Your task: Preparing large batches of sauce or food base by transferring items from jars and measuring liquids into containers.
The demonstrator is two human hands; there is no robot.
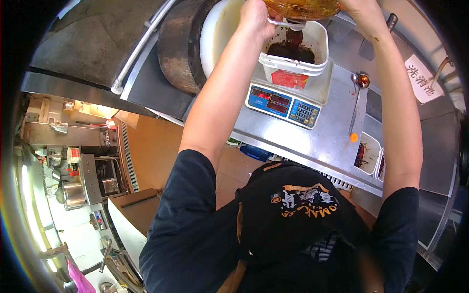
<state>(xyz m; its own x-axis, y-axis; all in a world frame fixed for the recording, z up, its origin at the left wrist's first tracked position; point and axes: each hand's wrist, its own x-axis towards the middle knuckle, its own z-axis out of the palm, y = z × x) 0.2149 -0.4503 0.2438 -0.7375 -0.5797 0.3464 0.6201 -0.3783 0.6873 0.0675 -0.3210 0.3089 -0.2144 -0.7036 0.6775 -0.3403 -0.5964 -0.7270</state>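
Note:
At the top edge, my left hand [256, 16] and my right hand [357, 5] hold a tub of amber, oily liquid [304, 8] between them, partly cut off by the frame. The tub is tilted, and dark red-brown stuff runs from its white rim into a white plastic bucket [321, 44] below. The bucket, with dark sauce inside and smears on its walls, stands on the tray [327, 82] of a digital scale [284, 105] whose red display is lit.
A steel ladle [362, 81] and an orange cap [353, 137] lie right of the scale. White containers with dark red contents [367, 154] sit at the right. A round wooden block [179, 47] and a white round board [220, 36] stand at the left. A cleaver [367, 48] is behind.

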